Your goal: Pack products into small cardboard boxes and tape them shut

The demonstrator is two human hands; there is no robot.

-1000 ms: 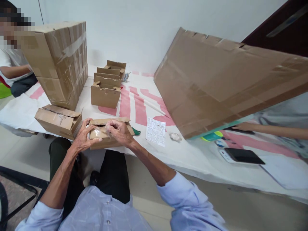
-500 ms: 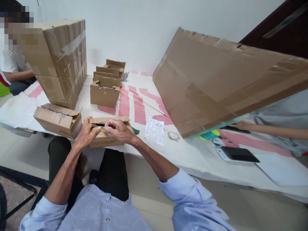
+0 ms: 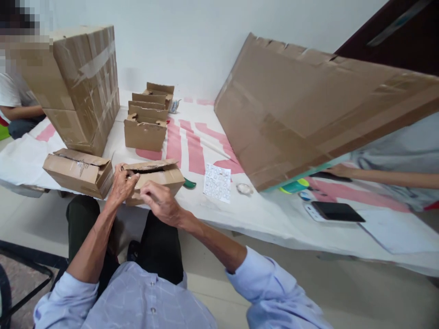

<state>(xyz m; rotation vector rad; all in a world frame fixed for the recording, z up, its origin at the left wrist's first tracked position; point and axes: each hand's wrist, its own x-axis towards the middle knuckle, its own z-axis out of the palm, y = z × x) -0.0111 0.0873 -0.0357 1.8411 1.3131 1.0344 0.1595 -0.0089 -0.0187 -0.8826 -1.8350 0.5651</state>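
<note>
Cardboard box (image 3: 171,179) is gripped by the left hand (image 3: 122,186); whether the right hand (image 3: 160,201), fingers curled, holds anything is unclear.

Brown on the carton (image 3: 165,177), pale blue crossed with white lines on the shirt (image 3: 144,294), pink bands across the white cloth (image 3: 195,155), green on the curved tool (image 3: 190,183), and black on the phone (image 3: 338,212)!
</note>
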